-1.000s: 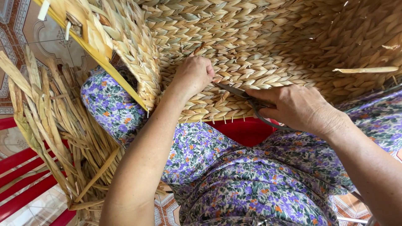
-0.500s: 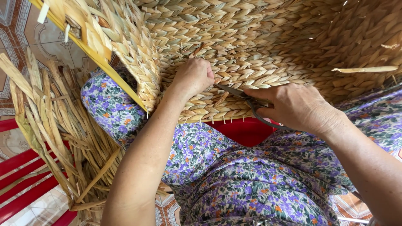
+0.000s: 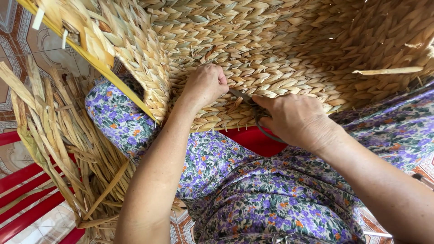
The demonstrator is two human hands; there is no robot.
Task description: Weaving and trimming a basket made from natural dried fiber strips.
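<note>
- Across my lap lies a large woven basket of pale dried leaf, its plaited wall filling the upper part of the view and resting on my knees.
- My left hand is curled into a loose fist and presses against the basket's weave, knuckles up, near the lower edge of the wall.
- My right hand is closed around a pair of dark scissors; the blades point left toward my left hand and lie on the weave, and one handle loop shows below my fingers.
- Whether the blades are parted or closed, I cannot tell; my fingers cover most of them.
- The two hands are near each other, with the scissor tips just beside the left one.
- Short cut ends of leaf stick out of the weave around both hands.
- A yellow strip runs diagonally along the basket's left rim.
- A bundle of loose dried leaves lies to the left, beside my knee.
- I wear floral purple clothing.
- A red seat shows beneath the basket's edge, and patterned floor tiles show at upper left.
</note>
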